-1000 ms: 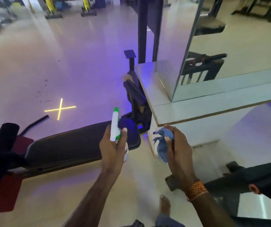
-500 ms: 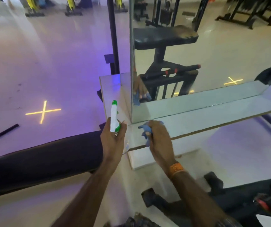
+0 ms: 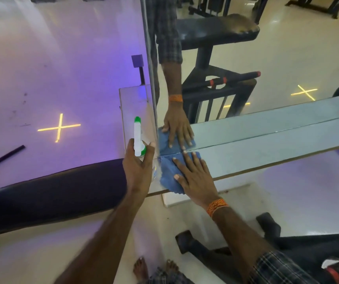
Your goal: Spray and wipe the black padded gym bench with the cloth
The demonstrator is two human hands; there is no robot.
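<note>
Mirror ledge point(image 3: 267, 152): right hand point(image 3: 197, 179) flat on blue cloth point(image 3: 167, 171), left hand point(image 3: 137, 171) gripping spray bottle point(image 3: 137, 138) alongside; bottle aimed here, spray may miss black bench point(image 3: 51, 193) leftward.

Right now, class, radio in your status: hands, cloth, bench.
Left hand grips bottle. Right hand flat, presses cloth on ledge by mirror. No hand on bench.
</note>
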